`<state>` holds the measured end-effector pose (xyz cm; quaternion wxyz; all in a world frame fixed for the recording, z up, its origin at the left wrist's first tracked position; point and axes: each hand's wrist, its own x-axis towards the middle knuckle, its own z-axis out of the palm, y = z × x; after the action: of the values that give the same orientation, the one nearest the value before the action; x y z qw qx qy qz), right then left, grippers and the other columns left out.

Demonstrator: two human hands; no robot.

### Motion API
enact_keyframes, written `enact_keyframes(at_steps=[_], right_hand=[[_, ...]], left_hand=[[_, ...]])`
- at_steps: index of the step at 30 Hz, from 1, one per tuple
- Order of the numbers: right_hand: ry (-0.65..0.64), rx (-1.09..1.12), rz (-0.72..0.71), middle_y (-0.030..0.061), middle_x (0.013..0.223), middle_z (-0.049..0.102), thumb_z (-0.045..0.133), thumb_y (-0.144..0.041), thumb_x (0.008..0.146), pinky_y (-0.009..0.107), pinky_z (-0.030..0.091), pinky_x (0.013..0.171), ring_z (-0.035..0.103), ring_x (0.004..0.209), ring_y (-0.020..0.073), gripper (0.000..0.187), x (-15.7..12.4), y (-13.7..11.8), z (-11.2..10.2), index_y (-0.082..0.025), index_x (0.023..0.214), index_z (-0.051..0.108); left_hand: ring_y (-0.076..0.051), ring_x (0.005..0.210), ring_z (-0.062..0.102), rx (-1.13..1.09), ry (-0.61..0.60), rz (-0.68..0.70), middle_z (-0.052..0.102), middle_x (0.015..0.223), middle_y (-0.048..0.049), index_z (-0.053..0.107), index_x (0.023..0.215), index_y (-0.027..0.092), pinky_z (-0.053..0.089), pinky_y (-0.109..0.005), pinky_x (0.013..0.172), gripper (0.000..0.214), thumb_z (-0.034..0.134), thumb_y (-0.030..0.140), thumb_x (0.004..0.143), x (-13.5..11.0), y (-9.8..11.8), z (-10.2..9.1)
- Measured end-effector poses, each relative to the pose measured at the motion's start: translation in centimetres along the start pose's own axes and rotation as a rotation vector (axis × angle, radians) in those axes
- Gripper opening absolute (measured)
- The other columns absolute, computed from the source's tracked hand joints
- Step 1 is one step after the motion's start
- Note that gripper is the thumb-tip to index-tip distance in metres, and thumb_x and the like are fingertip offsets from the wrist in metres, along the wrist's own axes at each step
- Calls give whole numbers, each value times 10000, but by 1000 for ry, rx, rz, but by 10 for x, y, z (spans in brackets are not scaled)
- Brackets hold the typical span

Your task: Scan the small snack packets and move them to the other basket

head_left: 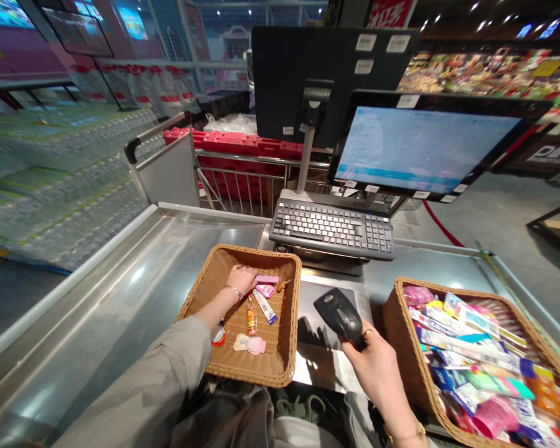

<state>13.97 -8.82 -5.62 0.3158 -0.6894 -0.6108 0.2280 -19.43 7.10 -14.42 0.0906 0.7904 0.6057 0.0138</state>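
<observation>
While the right hand [376, 361] grips a barcode scanner [338, 313] just outside the left wicker basket [276, 348], the nearer left hand [242, 280], its hold unclear, meets a slim pink item [267, 279] near the basket's far-right corner, long axis running left to right.

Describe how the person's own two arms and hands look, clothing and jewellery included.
The left hand is gloveless, with a thin, silvery bracelet at the wrist and a loose, creased grey-beige sleeve ending on the forearm. The right hand, also gloveless, wears a gold-toned ring and a gold-toned bangle; its sleeve is barely in view.
</observation>
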Motion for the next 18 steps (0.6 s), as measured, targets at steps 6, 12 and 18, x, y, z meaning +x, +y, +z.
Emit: enact_keyframes(at_steps=[6,12,18], right_hand=[[-6,16,1,97,1095,725,531,-354,735,377,504,939,670,1032,265,399,-1,-1,-2,-181,1057,690],[-46,35,-18,114,1211,681,533,-361,745,405,471,993,641,1112,277,416,-2,0,-1,-180,1087,684],[-29,37,-10,114,1170,698,538,-363,729,404,483,970,653,1083,279,435,-5,1,-3,-178,1094,682]], left_hand=[[-220,790,662,-226,-72,-218,730,821,-41,710,1007,267,430,-276,696,303,614,461,794,-20,-15,-10],[-177,667,623,-523,-124,-310,684,705,-1,708,989,203,422,-241,580,389,669,487,726,-40,-18,-8],[-148,671,610,-725,-196,-364,658,703,5,680,993,134,471,-242,608,325,647,397,805,-50,-13,1]])
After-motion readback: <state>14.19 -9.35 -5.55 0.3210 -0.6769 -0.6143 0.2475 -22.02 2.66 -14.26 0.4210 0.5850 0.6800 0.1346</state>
